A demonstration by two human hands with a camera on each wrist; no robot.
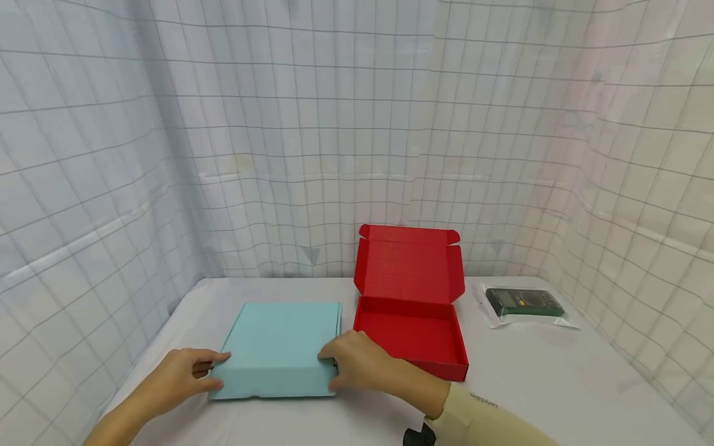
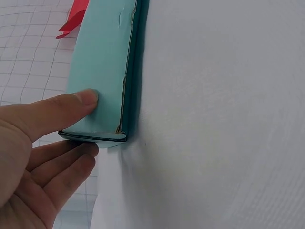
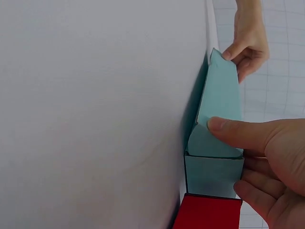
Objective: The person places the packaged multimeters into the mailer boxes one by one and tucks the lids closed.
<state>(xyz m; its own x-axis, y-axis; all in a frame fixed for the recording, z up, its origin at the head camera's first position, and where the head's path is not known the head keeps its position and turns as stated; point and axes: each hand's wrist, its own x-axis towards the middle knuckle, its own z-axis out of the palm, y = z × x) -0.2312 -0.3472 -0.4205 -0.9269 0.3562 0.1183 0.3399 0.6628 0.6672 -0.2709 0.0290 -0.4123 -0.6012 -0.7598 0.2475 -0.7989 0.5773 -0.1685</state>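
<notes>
While both hands rested at its near corners, the closed blue box (image 1: 281, 347) lay flat on the white bench (image 1: 558, 378), toward 7 o'clock of the bench's middle. The left hand (image 1: 181, 375) gripped the box's near left corner, thumb (image 2: 78, 102) on the front wall and fingers (image 2: 62, 167) curled round the side. The right hand (image 1: 359, 365) gripped the near right corner in like manner, thumb (image 3: 228, 129) pressed on the front wall and fingers (image 3: 259, 191) bent along the side. A red box (image 1: 413, 331) stood just beside the blue one at its 3 o'clock, its lid (image 1: 409, 263) raised upright against the grid-lined curtain (image 1: 334, 136). At 2 o'clock, well apart from both boxes, a dark meter in a clear bag (image 1: 524, 303) lay flat on the bench. A cream sleeve (image 1: 491, 421) covered the right forearm.
</notes>
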